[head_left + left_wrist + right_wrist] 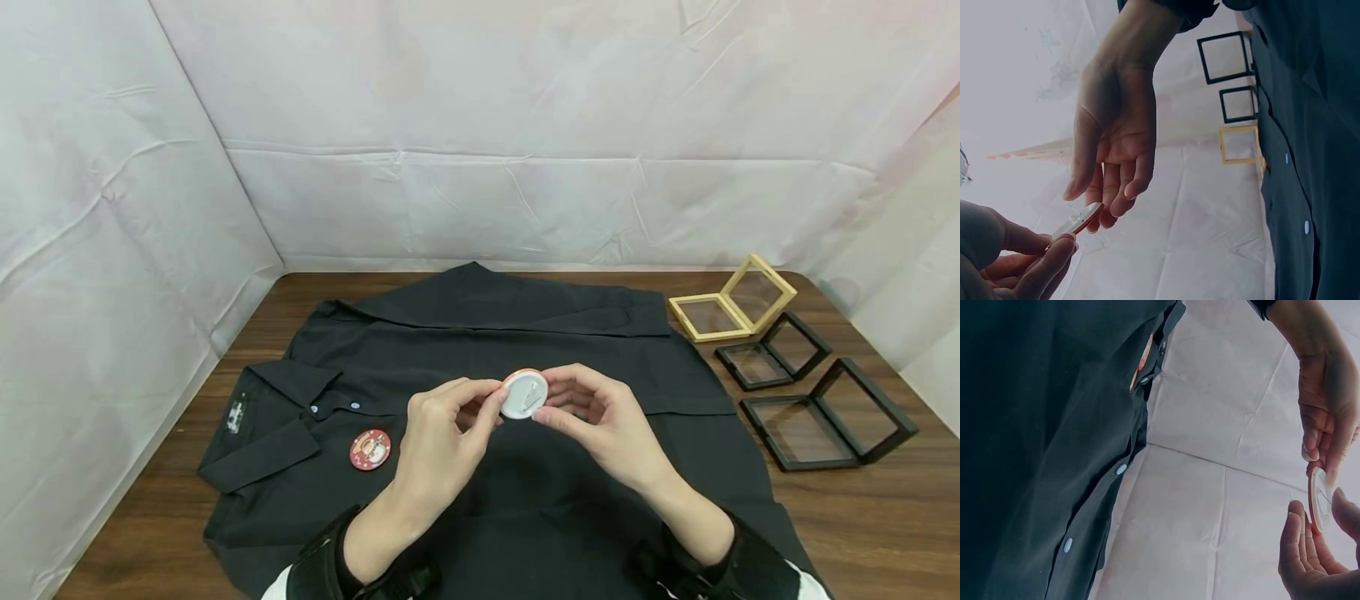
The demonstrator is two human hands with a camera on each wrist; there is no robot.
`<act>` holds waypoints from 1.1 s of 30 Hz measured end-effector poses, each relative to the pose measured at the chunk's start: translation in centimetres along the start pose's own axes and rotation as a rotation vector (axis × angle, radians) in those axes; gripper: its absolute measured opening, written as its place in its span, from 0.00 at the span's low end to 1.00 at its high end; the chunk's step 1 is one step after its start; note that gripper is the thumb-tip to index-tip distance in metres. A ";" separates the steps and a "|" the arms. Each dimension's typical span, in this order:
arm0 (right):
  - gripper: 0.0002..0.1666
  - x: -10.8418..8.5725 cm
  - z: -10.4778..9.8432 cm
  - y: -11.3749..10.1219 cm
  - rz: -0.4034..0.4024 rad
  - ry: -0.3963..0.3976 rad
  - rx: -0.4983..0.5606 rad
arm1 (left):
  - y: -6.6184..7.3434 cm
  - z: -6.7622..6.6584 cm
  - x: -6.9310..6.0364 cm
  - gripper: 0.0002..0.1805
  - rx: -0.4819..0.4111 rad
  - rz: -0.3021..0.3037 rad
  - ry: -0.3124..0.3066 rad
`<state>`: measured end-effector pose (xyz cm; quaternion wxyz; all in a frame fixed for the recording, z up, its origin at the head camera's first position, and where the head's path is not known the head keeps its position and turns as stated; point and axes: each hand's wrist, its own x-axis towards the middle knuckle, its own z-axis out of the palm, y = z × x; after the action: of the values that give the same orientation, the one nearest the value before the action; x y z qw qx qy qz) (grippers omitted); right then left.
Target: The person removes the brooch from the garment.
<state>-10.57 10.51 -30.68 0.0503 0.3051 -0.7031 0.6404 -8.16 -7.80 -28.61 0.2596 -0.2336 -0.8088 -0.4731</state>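
Observation:
A round pin badge point(524, 394) is held up above the dark shirt point(525, 467), its white back and metal pin facing the head camera. My left hand point(442, 433) pinches its left edge between thumb and fingers. At the opposite edge my right hand point(607, 425) holds it, with the thumb near the pin and the fingers behind. In the left wrist view the pin stands out from the badge back point(1075, 222). A second badge, red with a cartoon picture point(370, 450), lies face up on the shirt near the collar point(262, 425).
On the right of the wooden table point(907, 508) stand three opened clear-windowed frames: a yellow one point(708, 317), a small black one point(757, 367) and a larger black one point(806, 429). White cloth point(480, 200) hangs behind and at the sides.

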 end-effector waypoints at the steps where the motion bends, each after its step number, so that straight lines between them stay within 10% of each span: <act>1: 0.18 0.0 0.0 0.1 -0.009 0.006 0.004 | 0.0 0.0 0.0 0.05 0.000 0.000 0.000; 33: 0.13 -0.1 0.7 0.8 -0.075 0.115 0.108 | -0.3 0.9 -0.6 0.03 -0.012 0.051 0.012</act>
<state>-10.67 9.89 -31.57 0.0983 0.2962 -0.6516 0.6914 -8.07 -7.23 -29.50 0.2749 -0.2529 -0.7982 -0.4725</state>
